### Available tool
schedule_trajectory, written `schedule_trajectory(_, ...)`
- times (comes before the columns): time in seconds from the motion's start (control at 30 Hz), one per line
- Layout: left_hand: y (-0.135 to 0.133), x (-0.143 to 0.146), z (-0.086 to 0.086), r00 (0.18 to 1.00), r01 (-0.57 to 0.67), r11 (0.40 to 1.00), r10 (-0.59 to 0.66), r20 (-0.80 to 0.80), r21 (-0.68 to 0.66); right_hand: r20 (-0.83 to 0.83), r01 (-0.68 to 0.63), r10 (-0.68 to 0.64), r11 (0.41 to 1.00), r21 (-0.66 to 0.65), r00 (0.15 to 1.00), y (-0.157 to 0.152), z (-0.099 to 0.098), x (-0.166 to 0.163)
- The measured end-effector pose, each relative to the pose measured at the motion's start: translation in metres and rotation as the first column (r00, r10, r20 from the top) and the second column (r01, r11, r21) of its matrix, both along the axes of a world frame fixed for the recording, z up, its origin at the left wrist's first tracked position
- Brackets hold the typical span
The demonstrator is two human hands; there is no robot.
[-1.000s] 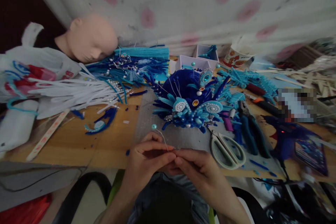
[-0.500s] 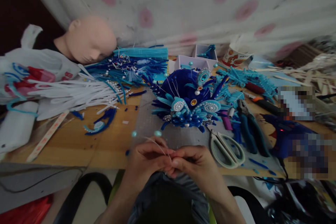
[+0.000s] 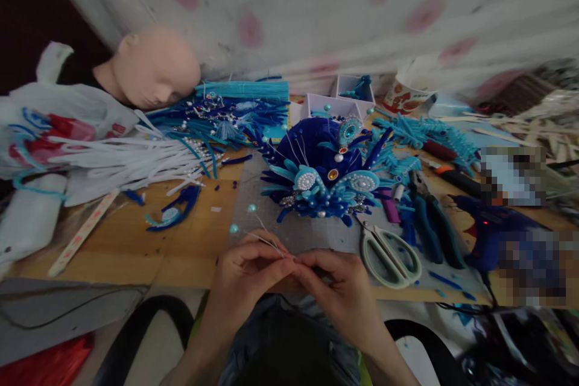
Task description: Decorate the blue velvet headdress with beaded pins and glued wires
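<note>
Between my fingertips are thin pale wires (image 3: 266,242) tipped with light-blue beads (image 3: 252,208), pointing up and left. My left hand (image 3: 253,274) pinches the wires. My right hand (image 3: 332,283) is closed too, its thumb and forefinger meeting the left fingertips at the wire ends. Just beyond my hands a blue beaded headdress (image 3: 321,175) stands on the grey cutting mat (image 3: 253,181); pearls, gems and curled light-blue petals cover its front. White-handled scissors (image 3: 392,256) lie right of my right hand.
Pliers (image 3: 436,223) and a blue glue gun (image 3: 493,229) lie at the right. A bald mannequin head (image 3: 156,66) rests on its side at the back left, behind white fuzzy strips (image 3: 122,160). White boxes (image 3: 332,104) and a paper cup (image 3: 407,93) stand at the back.
The beaded wires have swung: one bead now sits higher and further left than before, the wires leaning more to the left. My hands stay together in nearly the same place.
</note>
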State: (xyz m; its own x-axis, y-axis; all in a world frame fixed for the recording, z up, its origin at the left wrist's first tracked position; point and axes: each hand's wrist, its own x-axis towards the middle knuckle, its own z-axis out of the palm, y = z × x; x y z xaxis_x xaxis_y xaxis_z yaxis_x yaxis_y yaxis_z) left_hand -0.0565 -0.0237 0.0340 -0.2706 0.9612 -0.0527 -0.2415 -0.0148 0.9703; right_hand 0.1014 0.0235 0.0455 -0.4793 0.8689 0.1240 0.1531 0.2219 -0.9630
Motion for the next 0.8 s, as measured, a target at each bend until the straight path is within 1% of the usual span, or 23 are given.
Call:
schedule_trajectory(0.03, 0.0, 0.001, -0.001, 1.0, -0.016, 1.0, 0.016, 0.0, 0.009, 0.023, 0.007, -0.008, 0.999, 0.052, 1.0, 0.0, 0.0, 0.0)
schedule_trajectory(0.1, 0.001, 0.003, -0.004, 0.999, -0.042, 0.999, 0.042, 0.009, 0.019, 0.051, 0.011, -0.016, 0.995, 0.1, 0.999, -0.001, -0.001, -0.001)
schedule_trajectory(0.17, 0.001, 0.004, -0.006, 0.999, -0.048, 0.999, 0.047, 0.011, 0.019, 0.055, -0.011, 0.007, 0.997, 0.079, 0.998, -0.001, -0.003, 0.0)
schedule_trajectory(0.27, 0.003, 0.004, -0.004, 0.998, -0.038, 0.999, 0.038, -0.05, 0.007, 0.043, -0.103, 0.103, 0.995, -0.005, 0.994, 0.0, -0.006, 0.002)
schedule_trajectory(0.33, 0.003, 0.002, 0.0, 0.993, -0.034, 0.999, 0.033, -0.116, -0.005, 0.039, -0.151, 0.151, 0.989, 0.001, 0.988, 0.0, -0.007, 0.002)
schedule_trajectory(0.4, 0.003, 0.001, 0.003, 0.988, -0.031, 0.999, 0.027, -0.153, -0.027, 0.035, -0.159, 0.158, 0.986, 0.046, 0.987, 0.0, -0.007, 0.001)
schedule_trajectory(0.47, 0.003, 0.002, 0.006, 0.989, -0.036, 0.997, 0.026, -0.147, -0.063, 0.011, -0.131, 0.131, 0.986, 0.105, 0.991, 0.0, -0.008, -0.002)
schedule_trajectory(0.53, 0.002, 0.005, 0.007, 0.993, -0.048, 0.994, 0.037, -0.108, -0.098, -0.02, -0.085, 0.09, 0.982, 0.171, 0.996, -0.001, -0.011, -0.005)
schedule_trajectory(0.63, 0.003, 0.012, 0.01, 0.993, -0.086, 0.991, 0.077, -0.089, -0.106, -0.057, -0.019, 0.034, 0.969, 0.245, 0.998, -0.003, -0.015, -0.01)
schedule_trajectory(0.7, 0.004, 0.016, 0.012, 0.985, -0.123, 0.989, 0.112, -0.134, -0.082, -0.081, 0.028, -0.009, 0.971, 0.238, 0.997, -0.005, -0.017, -0.013)
schedule_trajectory(0.77, 0.006, 0.016, 0.013, 0.979, -0.124, 0.99, 0.111, -0.171, -0.066, -0.122, 0.048, -0.028, 0.986, 0.162, 0.992, -0.006, -0.019, -0.013)
schedule_trajectory(0.8, 0.007, 0.015, 0.012, 0.981, -0.102, 0.993, 0.09, -0.173, -0.062, -0.148, 0.039, -0.023, 0.994, 0.104, 0.989, -0.006, -0.02, -0.013)
